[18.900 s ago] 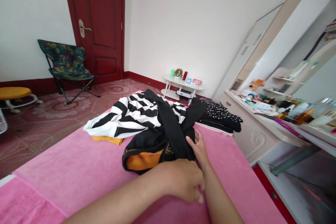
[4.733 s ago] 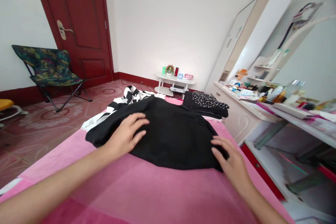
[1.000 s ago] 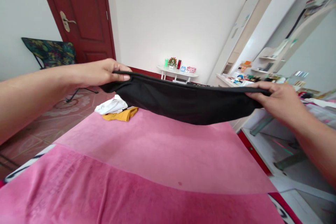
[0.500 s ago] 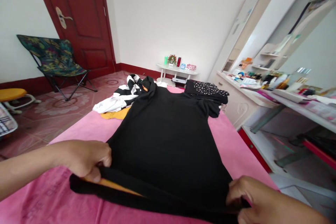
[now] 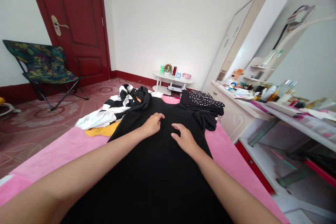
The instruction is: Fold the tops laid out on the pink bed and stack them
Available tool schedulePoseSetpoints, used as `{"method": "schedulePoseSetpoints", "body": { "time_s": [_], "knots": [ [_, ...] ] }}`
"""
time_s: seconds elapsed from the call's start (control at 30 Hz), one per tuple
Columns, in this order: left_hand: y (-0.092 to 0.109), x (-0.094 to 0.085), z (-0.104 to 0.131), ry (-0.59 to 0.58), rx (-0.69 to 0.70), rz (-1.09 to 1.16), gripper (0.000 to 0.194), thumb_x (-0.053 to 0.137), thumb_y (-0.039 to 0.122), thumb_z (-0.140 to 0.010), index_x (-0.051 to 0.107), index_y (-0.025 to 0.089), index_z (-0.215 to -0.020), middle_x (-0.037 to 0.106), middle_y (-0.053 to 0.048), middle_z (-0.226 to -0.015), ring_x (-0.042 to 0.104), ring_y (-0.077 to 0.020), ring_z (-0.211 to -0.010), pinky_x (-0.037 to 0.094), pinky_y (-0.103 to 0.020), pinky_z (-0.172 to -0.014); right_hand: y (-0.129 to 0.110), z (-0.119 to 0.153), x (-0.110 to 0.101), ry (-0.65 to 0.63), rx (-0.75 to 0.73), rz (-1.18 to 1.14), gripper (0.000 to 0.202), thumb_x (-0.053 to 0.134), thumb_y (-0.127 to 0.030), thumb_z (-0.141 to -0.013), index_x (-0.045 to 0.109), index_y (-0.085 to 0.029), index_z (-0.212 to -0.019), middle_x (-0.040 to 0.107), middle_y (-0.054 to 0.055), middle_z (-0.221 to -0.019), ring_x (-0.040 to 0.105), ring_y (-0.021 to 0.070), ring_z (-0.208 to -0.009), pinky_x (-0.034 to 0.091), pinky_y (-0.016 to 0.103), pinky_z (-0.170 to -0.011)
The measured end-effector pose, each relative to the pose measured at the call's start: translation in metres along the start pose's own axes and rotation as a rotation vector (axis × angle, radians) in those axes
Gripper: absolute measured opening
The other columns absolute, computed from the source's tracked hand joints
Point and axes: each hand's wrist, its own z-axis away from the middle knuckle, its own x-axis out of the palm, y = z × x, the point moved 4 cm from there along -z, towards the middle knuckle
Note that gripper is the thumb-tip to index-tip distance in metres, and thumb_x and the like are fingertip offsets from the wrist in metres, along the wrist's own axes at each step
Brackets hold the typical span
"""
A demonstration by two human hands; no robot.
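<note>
A black long garment (image 5: 157,182) lies spread out flat, its neckline at the far end and its lower part running toward me. My left hand (image 5: 153,124) is over its upper part, fingers loosely extended, with nothing held. Just to the right, my right hand (image 5: 185,139) has its thumb and fingers apart over the same cloth, empty too. Whether either hand presses on the fabric I cannot tell. My forearms cover parts of the garment's sides.
Under the garment is a pink bed cover (image 5: 223,161). Black-and-white clothing (image 5: 110,106) and a yellow cloth (image 5: 101,130) lie at the left, folded dark clothes (image 5: 202,99) at the far right. A cluttered dressing table (image 5: 236,103) stands right; a folding chair (image 5: 42,66) left.
Both hands have let go of the garment's near hem and moved forward and inward over its upper part. My view has shifted slightly.
</note>
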Motion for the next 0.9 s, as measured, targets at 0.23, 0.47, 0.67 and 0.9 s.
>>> {"method": "schedulePoseSetpoints", "body": {
  "time_s": [0.23,0.47,0.67,0.9],
  "knots": [
    [-0.081,0.035,-0.042,0.06,-0.249,-0.105,0.05,0.04,0.031,-0.091,0.036,0.012,-0.138,0.044,-0.015,-0.141,0.04,-0.0254,-0.131,0.03,-0.04,-0.109,0.056,-0.054,0.031,-0.005,0.109,0.169,0.063,0.041,-0.046,-0.085,0.032,-0.023,-0.144,0.035,0.003,-0.149,0.028,0.0199,-0.138,0.024,0.035,-0.113],
    [-0.102,0.046,-0.044,0.012,-0.333,-0.24,0.062,0.035,0.052,-0.091,0.039,0.013,-0.139,0.029,-0.011,-0.15,0.019,-0.0259,-0.141,0.015,-0.04,-0.115,0.145,-0.074,0.009,-0.06,0.592,0.505,0.066,0.035,-0.048,-0.087,0.037,-0.012,-0.142,0.022,0.015,-0.152,0.015,0.0353,-0.14,0.018,0.056,-0.109],
    [-0.091,0.044,-0.037,0.087,-0.24,0.011,0.054,0.062,0.042,-0.081,0.054,0.017,-0.128,0.037,-0.01,-0.146,0.023,-0.0311,-0.138,0.013,-0.049,-0.113,0.096,-0.094,0.048,-0.024,0.233,0.353,0.061,0.039,-0.049,-0.086,0.037,-0.026,-0.142,0.022,0.005,-0.153,0.011,0.0319,-0.142,0.015,0.053,-0.112],
    [-0.049,-0.031,-0.046,0.148,-0.146,0.401,0.044,0.017,0.03,-0.101,0.035,0.01,-0.136,0.053,-0.007,-0.129,0.054,-0.019,-0.114,0.044,-0.04,-0.091,0.105,-0.083,0.054,0.01,0.196,0.175,0.045,0.047,-0.044,-0.086,0.053,-0.027,-0.128,0.038,0.005,-0.146,0.026,0.0266,-0.138,0.017,0.051,-0.113]
  ]
}}
